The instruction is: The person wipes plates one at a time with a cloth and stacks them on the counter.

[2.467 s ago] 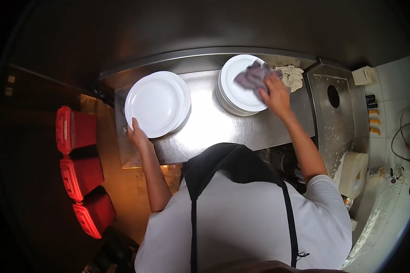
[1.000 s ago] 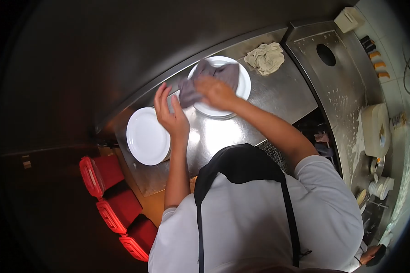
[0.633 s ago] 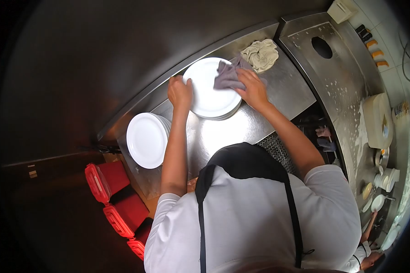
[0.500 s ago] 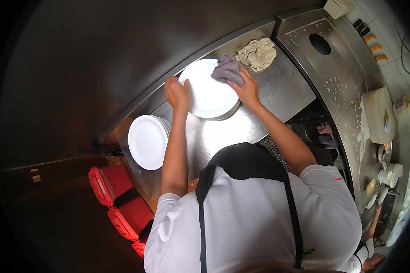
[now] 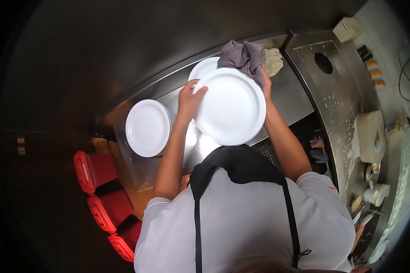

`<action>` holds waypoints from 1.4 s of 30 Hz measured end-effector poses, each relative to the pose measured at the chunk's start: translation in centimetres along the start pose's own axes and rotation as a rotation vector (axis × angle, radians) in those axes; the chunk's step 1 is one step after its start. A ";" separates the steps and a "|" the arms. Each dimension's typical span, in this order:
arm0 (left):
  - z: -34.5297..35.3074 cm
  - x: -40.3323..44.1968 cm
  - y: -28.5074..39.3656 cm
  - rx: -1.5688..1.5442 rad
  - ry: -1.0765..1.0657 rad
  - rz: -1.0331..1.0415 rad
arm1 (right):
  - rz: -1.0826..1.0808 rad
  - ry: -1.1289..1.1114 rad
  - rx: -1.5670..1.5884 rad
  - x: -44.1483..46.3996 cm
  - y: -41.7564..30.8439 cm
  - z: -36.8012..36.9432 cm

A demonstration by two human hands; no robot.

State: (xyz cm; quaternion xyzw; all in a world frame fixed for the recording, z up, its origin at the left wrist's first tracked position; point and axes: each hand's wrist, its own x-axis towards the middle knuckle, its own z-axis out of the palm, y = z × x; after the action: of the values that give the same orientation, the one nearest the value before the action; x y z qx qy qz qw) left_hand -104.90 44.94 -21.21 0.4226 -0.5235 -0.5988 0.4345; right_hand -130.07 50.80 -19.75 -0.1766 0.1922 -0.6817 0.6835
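A round white plate [image 5: 230, 107] is raised in front of my chest, its face turned up toward me. My left hand [image 5: 189, 101] grips its left rim, thumb on top. My right hand [image 5: 266, 87] is at the upper right rim, closed on a grey-purple cloth [image 5: 243, 57] that bunches up behind the plate; most of its fingers are hidden by plate and cloth. Beyond the raised plate, another white plate [image 5: 204, 67] shows partly on the steel counter. To the left of my left forearm stands a stack of white plates [image 5: 148, 128].
A crumpled beige cloth [image 5: 273, 62] lies behind my right hand. The steel counter [image 5: 289, 93] meets a wet steel surface with a round hole [image 5: 323, 63] on the right. Red-lidded bins [image 5: 102, 214] stand at lower left. Another person's arm [image 5: 359, 234] shows at lower right.
The plate has come up off the pile toward my chest, uncovering another plate behind it. My left hand has shifted right and nearer, and the grey-purple cloth now spreads larger above the rim.
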 end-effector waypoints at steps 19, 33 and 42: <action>-5.1 -10.1 5.6 -0.126 0.046 0.135 | 0.342 0.229 -0.541 -10.4 9.1 7.5; -6.2 -10.2 9.7 -0.161 -0.157 -0.021 | 0.164 -0.068 -0.396 -6.1 4.1 14.4; -5.4 -11.1 6.7 -0.025 0.240 0.634 | 0.552 -0.088 -0.607 -9.4 9.5 11.4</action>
State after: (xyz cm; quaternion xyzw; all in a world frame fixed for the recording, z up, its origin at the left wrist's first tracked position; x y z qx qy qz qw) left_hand -96.20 53.76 -14.46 0.3006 -0.5665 -0.3863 0.6629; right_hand -116.10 60.05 -14.53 -0.3410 0.3954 -0.3770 0.7650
